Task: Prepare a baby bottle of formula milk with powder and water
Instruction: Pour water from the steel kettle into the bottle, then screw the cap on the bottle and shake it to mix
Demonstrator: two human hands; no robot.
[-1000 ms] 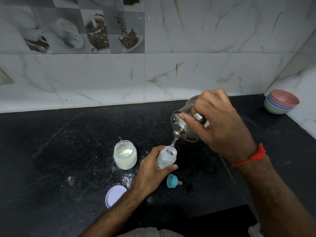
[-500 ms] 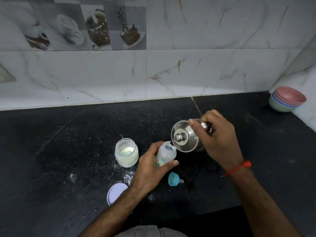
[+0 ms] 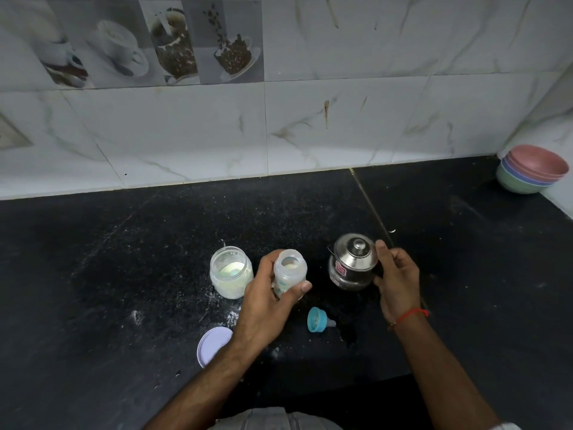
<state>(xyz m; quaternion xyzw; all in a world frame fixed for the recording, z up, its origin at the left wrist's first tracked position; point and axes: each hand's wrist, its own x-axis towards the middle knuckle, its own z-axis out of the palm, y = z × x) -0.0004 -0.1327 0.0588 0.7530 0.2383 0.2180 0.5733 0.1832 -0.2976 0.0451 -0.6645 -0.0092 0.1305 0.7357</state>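
Steel kettle [image 3: 353,262] lowered upright, plastic bottle [image 3: 289,272] gripped

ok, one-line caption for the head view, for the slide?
Left hand holds the open baby bottle; right hand grips the steel kettle upright on the black counter.

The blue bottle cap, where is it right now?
The blue bottle cap lies on its side on the black counter, between the two wrists, just nearer than the baby bottle.

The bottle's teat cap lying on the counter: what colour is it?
Teal-blue ring with a pale teat, seen in the head view: teat cap.
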